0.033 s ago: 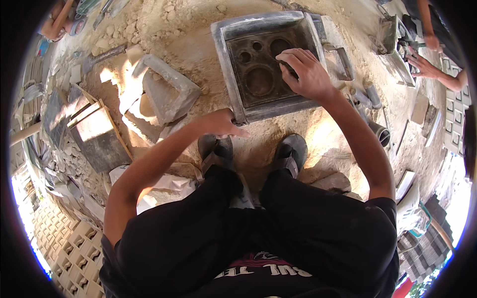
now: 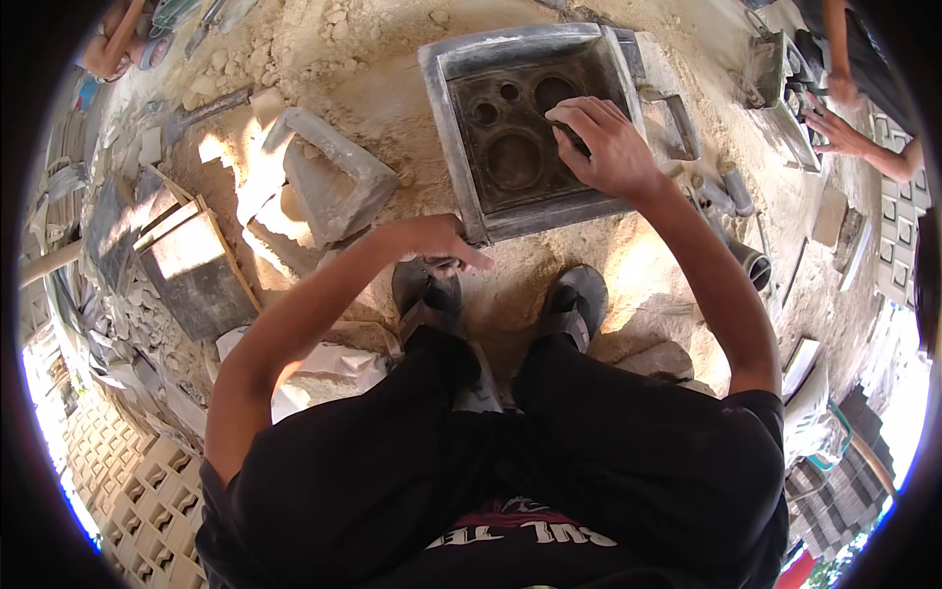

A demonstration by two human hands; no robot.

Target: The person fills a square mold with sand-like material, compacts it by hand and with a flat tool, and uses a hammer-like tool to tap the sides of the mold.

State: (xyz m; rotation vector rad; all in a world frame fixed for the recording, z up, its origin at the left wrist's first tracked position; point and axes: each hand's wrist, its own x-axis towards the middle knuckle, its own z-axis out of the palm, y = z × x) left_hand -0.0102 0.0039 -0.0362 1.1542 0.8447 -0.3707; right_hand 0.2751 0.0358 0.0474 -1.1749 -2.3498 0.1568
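one circle-marked tray [image 2: 450, 147], four visible circles [image 2: 515, 160], two dark shoes [image 2: 579, 293]

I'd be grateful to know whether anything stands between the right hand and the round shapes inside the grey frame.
Nothing visible does: the right hand is over the open grey frame, partly overlapping the upper-right round shape. Whatever lies beneath it is hidden.

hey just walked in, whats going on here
A person is working over an open grey box on the sandy ground, its dark floor marked with circles. The right hand reaches over the inside, fingers curled; whether it holds anything is hidden. The left hand is at the near left corner, its grip unclear. An angular grey block lies to the left. At the far right, a co-worker's hands are at another box-like frame.
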